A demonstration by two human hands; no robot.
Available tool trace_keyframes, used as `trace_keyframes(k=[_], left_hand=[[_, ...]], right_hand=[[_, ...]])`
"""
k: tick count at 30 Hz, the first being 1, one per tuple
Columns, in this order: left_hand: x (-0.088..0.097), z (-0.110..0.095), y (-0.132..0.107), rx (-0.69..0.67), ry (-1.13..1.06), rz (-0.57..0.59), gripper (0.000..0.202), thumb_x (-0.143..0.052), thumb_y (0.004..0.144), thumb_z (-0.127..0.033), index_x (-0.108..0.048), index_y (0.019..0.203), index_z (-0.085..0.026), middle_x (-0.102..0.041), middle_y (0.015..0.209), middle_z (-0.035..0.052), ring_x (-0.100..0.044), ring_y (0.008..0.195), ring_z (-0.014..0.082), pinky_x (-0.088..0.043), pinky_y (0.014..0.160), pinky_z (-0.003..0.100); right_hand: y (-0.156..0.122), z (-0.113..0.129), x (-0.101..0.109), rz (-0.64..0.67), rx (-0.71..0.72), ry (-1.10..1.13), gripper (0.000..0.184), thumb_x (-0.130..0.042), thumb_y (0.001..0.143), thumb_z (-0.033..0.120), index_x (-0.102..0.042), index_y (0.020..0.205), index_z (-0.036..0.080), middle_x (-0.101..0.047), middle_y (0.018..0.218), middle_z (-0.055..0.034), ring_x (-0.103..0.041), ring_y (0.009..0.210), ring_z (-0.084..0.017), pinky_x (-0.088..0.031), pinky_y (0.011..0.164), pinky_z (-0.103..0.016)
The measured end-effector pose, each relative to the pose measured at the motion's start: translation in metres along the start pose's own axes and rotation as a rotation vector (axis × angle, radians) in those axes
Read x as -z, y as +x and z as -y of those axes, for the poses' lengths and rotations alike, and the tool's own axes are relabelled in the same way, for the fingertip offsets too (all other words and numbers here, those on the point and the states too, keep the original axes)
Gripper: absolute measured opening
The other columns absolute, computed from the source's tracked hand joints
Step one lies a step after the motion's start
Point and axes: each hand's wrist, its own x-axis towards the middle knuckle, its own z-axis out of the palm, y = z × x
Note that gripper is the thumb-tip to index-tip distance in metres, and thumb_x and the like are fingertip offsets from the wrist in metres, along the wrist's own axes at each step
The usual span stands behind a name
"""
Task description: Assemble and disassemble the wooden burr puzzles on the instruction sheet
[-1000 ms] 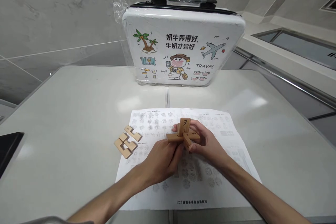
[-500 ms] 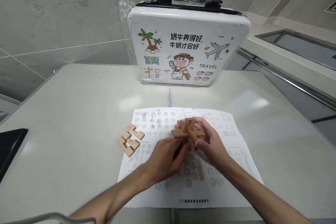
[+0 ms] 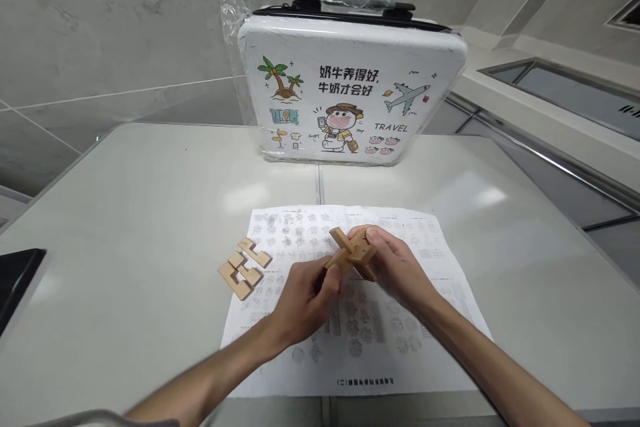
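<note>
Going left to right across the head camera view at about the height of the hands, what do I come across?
Flat black object at the edge → loose, notched light-wood pieces → left hand → interlocked brown wooden assembly → right hand.

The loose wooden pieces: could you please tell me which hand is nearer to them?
Left. The left hand is to the right of the loose wooden pieces, apart from them; the right hand is farther right, at the wooden assembly's other side.
</note>
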Motion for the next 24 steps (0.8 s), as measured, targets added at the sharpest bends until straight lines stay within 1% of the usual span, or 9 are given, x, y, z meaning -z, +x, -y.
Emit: trace_keyframes(k=[2, 4, 7, 10, 12, 15, 18, 21, 24], left_hand=[[0.000, 0.001, 0.000, 0.051, -0.082, -0.031, 0.051, -0.039, 0.108, -0.045, -0.050, 0.066, -0.019, -0.048, 0.058, -0.0029, -0.041, 0.050, 0.0106, -0.031, 0.051, 0.025], [0.001, 0.001, 0.001, 0.113, -0.187, -0.048, 0.055, -0.039, 0.108, -0.052, -0.051, 0.065, -0.020, -0.046, 0.055, -0.0032, -0.041, 0.048, 0.0108, -0.031, 0.048, 0.025], [0.003, 0.000, 0.002, 0.206, -0.330, -0.071, 0.059, -0.037, 0.108, -0.058, -0.050, 0.064, -0.021, -0.043, 0.053, -0.0040, -0.037, 0.046, 0.0106, -0.029, 0.047, 0.025], [0.004, -0.001, 0.004, 0.256, -0.423, -0.102, 0.059, -0.034, 0.110, -0.058, -0.050, 0.067, -0.021, -0.044, 0.053, -0.0042, -0.036, 0.048, 0.0113, -0.030, 0.049, 0.026], [0.005, -0.001, 0.005, 0.256, -0.463, -0.110, 0.057, -0.032, 0.110, -0.059, -0.053, 0.074, -0.021, -0.045, 0.055, -0.0047, -0.037, 0.049, 0.0118, -0.031, 0.050, 0.026], [0.005, 0.000, 0.006, 0.242, -0.466, -0.095, 0.055, -0.031, 0.111, -0.061, -0.056, 0.082, -0.021, -0.045, 0.058, -0.0051, -0.037, 0.050, 0.0118, -0.031, 0.050, 0.025], [0.004, 0.001, 0.005, 0.227, -0.419, -0.065, 0.054, -0.033, 0.111, -0.060, -0.056, 0.082, -0.021, -0.046, 0.058, -0.0049, -0.038, 0.051, 0.0115, -0.032, 0.051, 0.025], [0.003, 0.002, 0.003, 0.220, -0.370, -0.050, 0.053, -0.033, 0.111, -0.058, -0.056, 0.081, -0.020, -0.047, 0.058, -0.0048, -0.037, 0.050, 0.0111, -0.032, 0.050, 0.024], [0.003, 0.001, 0.003, 0.196, -0.337, -0.037, 0.052, -0.033, 0.112, -0.056, -0.054, 0.081, -0.020, -0.046, 0.057, -0.0052, -0.036, 0.050, 0.0107, -0.031, 0.050, 0.024]], right_hand=[[0.000, 0.001, 0.003, -0.023, -0.026, -0.022, 0.039, -0.055, 0.107, 0.057, -0.067, 0.090, 0.024, -0.059, 0.081, -0.0014, -0.049, 0.067, -0.016, -0.038, 0.060, -0.031], [0.001, 0.000, 0.007, 0.032, -0.044, 0.025, 0.042, -0.060, 0.105, 0.056, -0.061, 0.079, 0.022, -0.052, 0.073, 0.0011, -0.041, 0.062, -0.014, -0.032, 0.058, -0.030], [0.003, 0.001, 0.012, 0.207, -0.089, 0.128, 0.047, -0.061, 0.103, 0.055, -0.056, 0.071, 0.021, -0.050, 0.067, 0.0013, -0.042, 0.060, -0.014, -0.030, 0.057, -0.031], [0.004, 0.004, 0.014, 0.255, -0.125, 0.224, 0.050, -0.063, 0.102, 0.052, -0.054, 0.065, 0.020, -0.047, 0.061, 0.0023, -0.039, 0.054, -0.013, -0.028, 0.053, -0.030], [0.005, 0.007, 0.015, 0.217, -0.125, 0.324, 0.051, -0.064, 0.103, 0.051, -0.053, 0.064, 0.020, -0.044, 0.059, 0.0034, -0.035, 0.051, -0.011, -0.026, 0.052, -0.029], [0.008, 0.010, 0.015, 0.110, -0.122, 0.502, 0.043, -0.069, 0.101, 0.049, -0.056, 0.071, 0.020, -0.042, 0.061, 0.0050, -0.032, 0.051, -0.010, -0.027, 0.049, -0.026], [0.011, 0.008, 0.017, -0.058, -0.064, 0.628, 0.034, -0.080, 0.095, 0.042, -0.059, 0.080, 0.020, -0.045, 0.069, 0.0047, -0.034, 0.054, -0.009, -0.033, 0.046, -0.021], [0.014, 0.004, 0.020, -0.213, 0.025, 0.712, 0.035, -0.088, 0.090, 0.036, -0.058, 0.080, 0.020, -0.045, 0.074, 0.0048, -0.036, 0.055, -0.007, -0.036, 0.043, -0.016], [0.016, 0.001, 0.026, -0.323, 0.085, 0.770, 0.035, -0.090, 0.088, 0.032, -0.058, 0.081, 0.021, -0.043, 0.073, 0.0058, -0.036, 0.054, -0.006, -0.039, 0.041, -0.014]])
